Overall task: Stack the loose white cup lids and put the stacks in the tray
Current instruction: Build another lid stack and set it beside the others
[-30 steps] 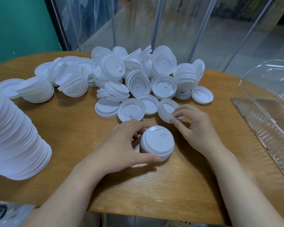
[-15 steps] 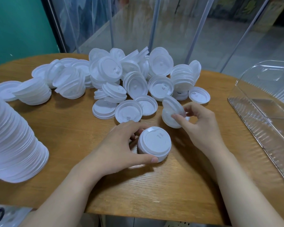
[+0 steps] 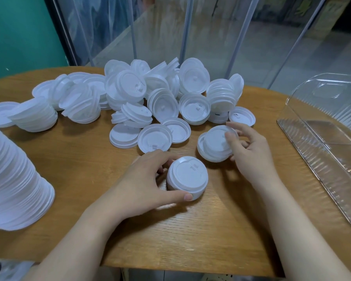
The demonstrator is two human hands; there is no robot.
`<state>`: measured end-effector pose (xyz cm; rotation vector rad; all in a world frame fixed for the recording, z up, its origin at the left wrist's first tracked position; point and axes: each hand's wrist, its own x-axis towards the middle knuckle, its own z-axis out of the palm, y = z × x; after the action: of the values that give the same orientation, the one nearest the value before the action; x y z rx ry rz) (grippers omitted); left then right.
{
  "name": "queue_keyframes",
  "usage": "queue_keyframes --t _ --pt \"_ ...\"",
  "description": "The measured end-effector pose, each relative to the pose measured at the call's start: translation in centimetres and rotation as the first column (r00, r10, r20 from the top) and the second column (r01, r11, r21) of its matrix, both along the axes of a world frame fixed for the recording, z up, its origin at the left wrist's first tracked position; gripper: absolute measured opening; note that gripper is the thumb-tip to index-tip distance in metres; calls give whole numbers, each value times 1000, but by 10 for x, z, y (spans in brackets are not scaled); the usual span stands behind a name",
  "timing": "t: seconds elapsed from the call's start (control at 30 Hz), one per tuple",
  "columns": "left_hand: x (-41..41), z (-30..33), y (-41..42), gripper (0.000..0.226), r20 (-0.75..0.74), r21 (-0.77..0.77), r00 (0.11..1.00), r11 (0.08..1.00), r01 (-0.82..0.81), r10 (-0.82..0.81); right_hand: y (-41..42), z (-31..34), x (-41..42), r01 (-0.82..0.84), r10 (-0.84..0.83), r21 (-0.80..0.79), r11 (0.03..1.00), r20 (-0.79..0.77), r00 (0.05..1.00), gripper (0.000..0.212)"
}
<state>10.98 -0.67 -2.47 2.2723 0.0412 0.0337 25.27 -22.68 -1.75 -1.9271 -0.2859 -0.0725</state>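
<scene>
A short stack of white lids stands on the wooden table near its front, and my left hand grips it from the left with thumb and fingers round its side. Just to the right, my right hand holds a couple of white lids tilted above the table, top side up. A heap of loose white lids covers the far middle of the table. The clear plastic tray lies at the right edge with nothing in it.
A tall leaning stack of lids fills the left foreground. Shorter lid stacks lie at the far left. Glass panels and metal poles stand behind the table. Bare wood shows between my hands and the table's front edge.
My right hand has lifted a couple of lids off the table near the heap and turned them top side up. My left hand has stayed on the short stack.
</scene>
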Motion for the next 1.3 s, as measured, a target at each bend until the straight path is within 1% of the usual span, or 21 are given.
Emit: queue_keyframes --t 0.07,0.13,0.2,0.27,0.37,0.47,0.53,0.57,0.63,0.67,0.8,0.9,0.97,1.1,1.17,1.3 --pt "0 1 0 76 1 -2 1000 1000 2 -2 -1 1 -1 -7 3 -113 994 -30 1000 48" --pt "0 1 0 75 11 -4 1000 1000 4 -4 1 3 -3 -6 3 -242 970 -12 1000 68" --pt "0 1 0 76 14 -2 1000 1000 4 -4 2 5 -7 -8 10 -295 955 4 1000 78" --pt "0 1 0 77 9 4 1000 1000 6 -6 2 8 -9 -22 28 -319 948 15 999 81" --pt "0 1 0 75 13 3 1000 1000 9 -9 2 8 -11 -34 52 -337 941 44 998 83" --pt "-1 3 0 74 7 7 1000 1000 5 -5 4 8 -12 19 20 -304 953 124 992 79" --pt "-1 2 0 73 5 7 1000 1000 3 -3 4 11 -13 46 -10 -204 978 177 984 73" --pt "-1 2 1 75 2 5 1000 1000 5 -5 5 14 -14 29 -9 -116 993 169 986 69" --pt "0 1 2 80 0 8 1000 1000 13 -13 5 21 -20 -50 43 54 997 122 992 61" --pt "0 0 2 81 1 11 1000 1000 14 -14 5 24 -24 -91 81 84 992 121 989 57" --pt "1 0 1 81 14 15 1000 1000 12 -12 3 28 -37 -222 224 -25 975 150 963 57" --pt "1 1 0 77 28 7 999 1000 19 -19 1 28 -42 -369 377 -89 925 99 921 56" --pt "2 1 0 78 28 5 999 1000 18 -18 0 28 -45 -433 443 -140 890 54 895 58" --pt "2 0 0 82 27 12 999 1000 21 -21 1 25 -46 -470 479 -258 844 -29 877 65" --pt "2 1 0 82 39 11 999 1000 25 -26 2 24 -45 -489 494 -276 828 -55 868 69" --pt "3 1 -1 79 50 17 998 1000 25 -26 6 22 -47 -522 519 -293 801 -94 850 61"
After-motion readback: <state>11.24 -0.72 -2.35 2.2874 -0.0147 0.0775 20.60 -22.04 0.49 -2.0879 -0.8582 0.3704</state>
